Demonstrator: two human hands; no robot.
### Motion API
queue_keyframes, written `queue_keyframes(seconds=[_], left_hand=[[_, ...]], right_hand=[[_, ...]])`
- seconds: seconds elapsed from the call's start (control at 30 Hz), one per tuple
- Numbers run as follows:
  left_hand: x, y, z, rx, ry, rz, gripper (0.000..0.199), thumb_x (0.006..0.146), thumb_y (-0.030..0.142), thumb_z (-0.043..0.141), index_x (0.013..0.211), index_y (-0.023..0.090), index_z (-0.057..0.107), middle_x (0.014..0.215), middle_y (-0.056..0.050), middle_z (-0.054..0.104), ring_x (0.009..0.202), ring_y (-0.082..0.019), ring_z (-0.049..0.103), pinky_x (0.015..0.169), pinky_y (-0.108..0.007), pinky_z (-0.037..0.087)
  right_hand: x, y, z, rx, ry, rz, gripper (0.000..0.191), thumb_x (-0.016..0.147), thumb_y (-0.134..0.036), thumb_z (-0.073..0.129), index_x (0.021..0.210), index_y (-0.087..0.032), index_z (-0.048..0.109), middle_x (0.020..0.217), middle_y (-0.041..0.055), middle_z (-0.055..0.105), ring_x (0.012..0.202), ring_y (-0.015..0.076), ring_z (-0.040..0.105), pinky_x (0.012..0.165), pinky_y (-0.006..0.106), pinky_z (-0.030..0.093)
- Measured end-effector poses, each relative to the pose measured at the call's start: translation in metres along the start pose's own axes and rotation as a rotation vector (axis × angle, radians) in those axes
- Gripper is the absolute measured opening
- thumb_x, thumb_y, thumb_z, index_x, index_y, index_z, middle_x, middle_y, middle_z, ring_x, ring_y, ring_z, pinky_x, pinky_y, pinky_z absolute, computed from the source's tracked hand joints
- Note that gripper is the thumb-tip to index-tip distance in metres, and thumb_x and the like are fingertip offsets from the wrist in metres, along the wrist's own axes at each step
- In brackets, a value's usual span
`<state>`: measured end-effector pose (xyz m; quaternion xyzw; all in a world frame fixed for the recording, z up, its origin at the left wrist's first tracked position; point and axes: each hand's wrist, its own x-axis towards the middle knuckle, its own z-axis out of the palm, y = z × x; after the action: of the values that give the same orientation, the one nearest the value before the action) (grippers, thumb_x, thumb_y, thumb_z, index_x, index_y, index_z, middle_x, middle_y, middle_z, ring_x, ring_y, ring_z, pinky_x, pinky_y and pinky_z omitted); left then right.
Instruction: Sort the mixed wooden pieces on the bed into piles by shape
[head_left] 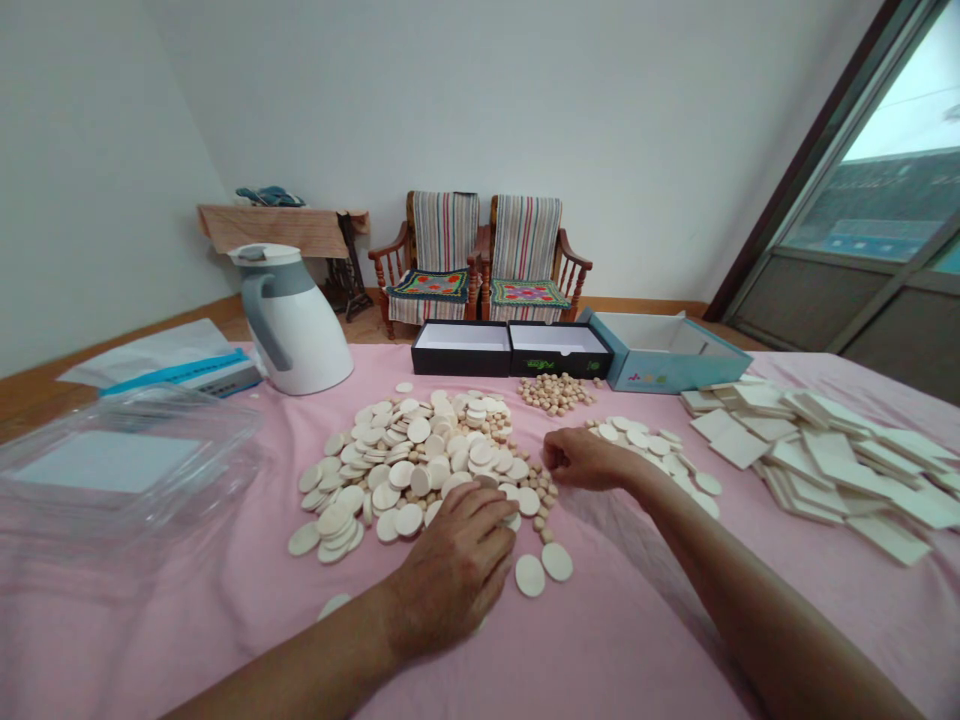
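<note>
A heap of pale round wooden discs point(420, 430) mixed with small wooden beads covers the middle of the pink cloth. My left hand point(465, 555) rests over the heap's near right edge, fingers loosely bent and slightly apart on the discs. Just right of the heap is my right hand point(581, 458), its fingers curled in and closed; whatever they hold is hidden. Behind it lies a group of small wooden beads point(556, 394). A smaller spread of discs point(649, 443) is beside my right wrist. Two loose discs point(544, 570) lie in front of the heap.
Square wooden tiles point(825, 450) are piled at right. Two black boxes point(461, 362) and a light-blue box point(667, 375) line the back edge. A white-and-grey jug point(300, 330) and clear plastic packaging point(127, 470) stand at left. Two chairs point(480, 255) are beyond the table.
</note>
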<state>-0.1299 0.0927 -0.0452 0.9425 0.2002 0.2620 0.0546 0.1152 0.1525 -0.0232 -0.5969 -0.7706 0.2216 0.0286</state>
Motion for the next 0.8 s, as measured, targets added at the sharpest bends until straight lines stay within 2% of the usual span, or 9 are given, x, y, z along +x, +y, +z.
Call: queue_keyframes(seconds=[0.1,0.2,0.27,0.37,0.43,0.5,0.6,0.67,0.8], left_hand=[[0.000,0.000,0.000,-0.005,0.003,0.002,0.017,0.088,0.014,0.051,0.101,0.017,0.062,0.116,-0.010,0.063,0.112,-0.024,0.053,0.105,-0.048,0.038],[0.000,0.000,0.000,-0.008,0.007,0.003,0.018,0.088,0.014,0.051,0.102,0.017,0.062,0.115,-0.010,0.063,0.112,-0.023,0.053,0.104,-0.048,0.039],[0.001,0.000,0.000,-0.006,0.012,0.003,0.018,0.089,0.014,0.050,0.101,0.017,0.062,0.115,-0.010,0.063,0.112,-0.023,0.053,0.104,-0.048,0.039],[0.001,0.001,0.000,0.001,0.006,0.000,0.016,0.090,0.015,0.049,0.099,0.017,0.062,0.115,-0.009,0.063,0.112,-0.023,0.053,0.105,-0.047,0.038],[0.001,0.001,0.000,0.004,0.002,-0.003,0.016,0.089,0.014,0.050,0.099,0.017,0.062,0.115,-0.009,0.063,0.112,-0.023,0.053,0.105,-0.047,0.038],[0.001,0.001,0.000,0.006,0.002,-0.007,0.015,0.088,0.014,0.051,0.099,0.016,0.062,0.115,-0.008,0.063,0.113,-0.022,0.052,0.106,-0.045,0.037],[0.001,0.001,0.000,0.009,0.004,-0.010,0.015,0.088,0.013,0.052,0.099,0.016,0.062,0.116,-0.008,0.063,0.113,-0.022,0.052,0.107,-0.044,0.037],[0.001,0.001,0.000,0.010,0.000,-0.010,0.015,0.088,0.014,0.052,0.099,0.016,0.062,0.116,-0.008,0.063,0.114,-0.022,0.052,0.107,-0.045,0.036],[0.000,0.001,0.001,0.009,-0.016,-0.012,0.017,0.089,0.014,0.051,0.101,0.016,0.062,0.117,-0.008,0.062,0.114,-0.023,0.051,0.108,-0.046,0.035]], right_hand=[[0.002,0.003,0.001,0.001,0.004,0.026,0.015,0.063,-0.008,0.056,0.074,-0.017,0.061,0.074,0.0025,0.064,0.064,0.0128,0.052,0.056,0.023,0.033],[0.007,0.008,0.003,0.005,0.073,0.084,0.014,0.064,-0.006,0.055,0.071,-0.017,0.059,0.075,0.0029,0.063,0.067,0.0131,0.053,0.059,0.023,0.034],[0.011,0.012,0.004,0.021,0.217,0.117,0.014,0.066,-0.004,0.054,0.072,-0.017,0.058,0.078,0.0040,0.063,0.071,0.0138,0.055,0.063,0.023,0.037],[0.016,0.018,0.005,0.092,0.575,0.158,0.016,0.075,-0.007,0.049,0.086,-0.016,0.058,0.093,0.0080,0.063,0.078,0.0146,0.058,0.068,0.023,0.041],[0.018,0.019,0.005,0.149,0.694,0.164,0.018,0.078,-0.008,0.048,0.092,-0.016,0.057,0.100,0.0089,0.063,0.081,0.0144,0.059,0.070,0.024,0.043],[0.018,0.017,0.005,0.182,0.612,0.124,0.016,0.076,-0.008,0.049,0.086,-0.017,0.058,0.092,0.0064,0.065,0.076,0.0139,0.060,0.068,0.023,0.043],[0.014,0.011,0.007,0.213,0.324,-0.028,0.014,0.072,-0.007,0.052,0.078,-0.016,0.060,0.077,0.0025,0.065,0.068,0.0129,0.058,0.064,0.023,0.042],[0.011,0.008,0.009,0.251,0.179,-0.115,0.018,0.069,-0.006,0.052,0.081,-0.016,0.062,0.076,0.0017,0.065,0.067,0.0122,0.057,0.062,0.022,0.042],[0.009,0.009,0.011,0.318,0.055,-0.167,0.026,0.065,-0.003,0.050,0.086,-0.015,0.061,0.078,0.0005,0.063,0.068,0.0106,0.055,0.061,0.020,0.041]])
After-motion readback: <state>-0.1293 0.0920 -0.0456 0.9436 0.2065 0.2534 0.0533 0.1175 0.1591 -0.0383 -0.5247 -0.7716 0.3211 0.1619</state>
